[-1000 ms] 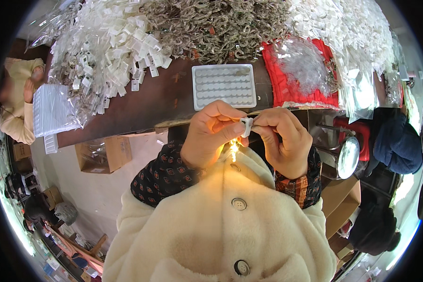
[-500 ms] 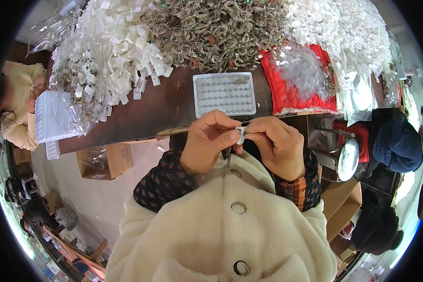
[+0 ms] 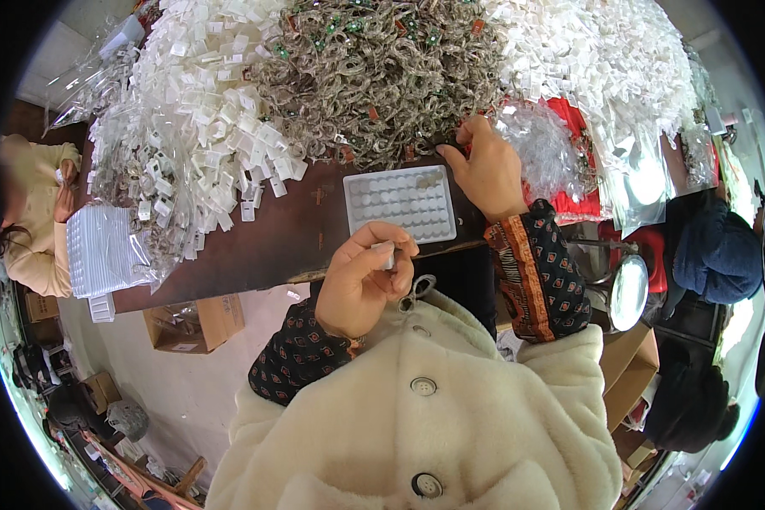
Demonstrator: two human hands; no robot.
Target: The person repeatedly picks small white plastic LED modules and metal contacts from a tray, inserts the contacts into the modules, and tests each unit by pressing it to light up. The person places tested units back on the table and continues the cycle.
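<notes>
My left hand [image 3: 365, 276] is closed in a pinch round a small white plastic piece [image 3: 388, 257], mostly hidden by the fingers. A thin greyish looped cord [image 3: 418, 291] hangs just below that hand; whether it joins the piece I cannot tell. My right hand [image 3: 490, 170] reaches over the table, thumb and index finger apart, at the near right edge of a heap of coiled clear-grey cords [image 3: 382, 85] with green and orange bits. Between the hands lies a white tray [image 3: 357, 223] with rows of round pockets; a small brownish item [image 3: 431, 179] sits in its far right corner.
White plastic pieces are heaped left [image 3: 221, 110] and right [image 3: 595, 51]. A red cloth [image 3: 582, 206] with clear plastic film [image 3: 540, 144] lies to the right. Stacked clear trays [image 3: 102, 251] stand at the left edge, near another person [image 3: 38, 221]. A cardboard box [image 3: 221, 323] is below.
My hands have parted. The right has moved up and away to the cord heap; the left has drawn slightly toward me, keeping the white piece. The tray appears lower in view.
</notes>
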